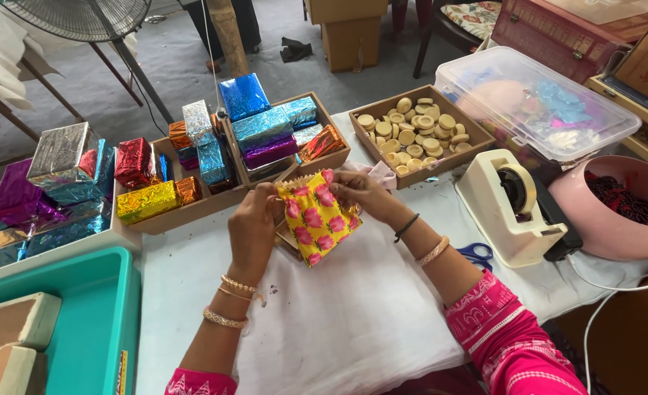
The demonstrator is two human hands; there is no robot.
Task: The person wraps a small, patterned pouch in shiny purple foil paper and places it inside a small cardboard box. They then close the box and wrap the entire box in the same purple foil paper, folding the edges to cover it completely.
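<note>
1. Two hands meet over the middle of the white-covered table (338,322), both holding one small yellow pouch with pink flowers (316,217).
2. The left hand (254,223) rises from a near-upright forearm with bangles at the wrist; its back faces the camera, and its grip is closed on the pouch's left edge.
3. The right hand (360,192) comes in from the right, forearm slanting down toward the pink sleeve (506,336); its fingers pinch the pouch's top right corner, so that grip is closed on the pouch too.
4. The pouch hangs tilted between the hands, just above the table, with a brown cardboard piece (289,240) partly hidden behind it.
5. Beyond the hands, wooden trays (192,208) hold boxes wrapped in shiny foil (145,201) of blue, red, gold and purple.
6. To the right, another wooden tray (477,143) holds pale round discs (415,135).
7. A cream tape dispenser (510,205) stands near the right forearm, with blue-handled scissors (476,254) just beside it.
8. A teal tray (97,314) lies at the left.
</note>
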